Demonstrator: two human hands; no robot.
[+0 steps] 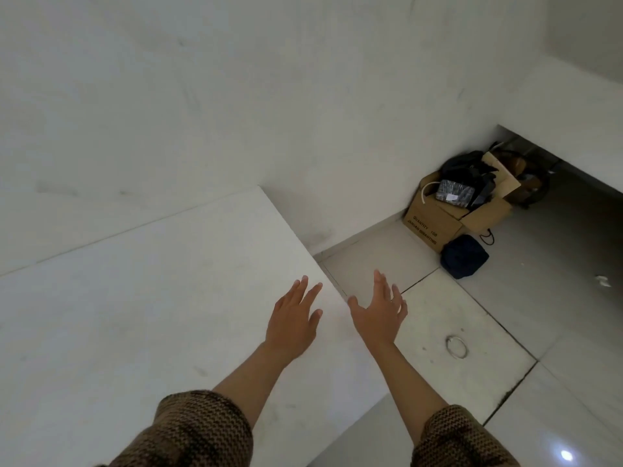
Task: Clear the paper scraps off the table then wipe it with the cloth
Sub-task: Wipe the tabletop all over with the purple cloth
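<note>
Tabletop (135,315) is showing bare, no scraps or cloth in view. Left hand (293,318) is hovering over its right edge, fingers apart, empty; right hand (381,315) likewise, over the floor (505,315). Scraps, once found, should be light and flimsy: pinching their edges looks best.
</note>
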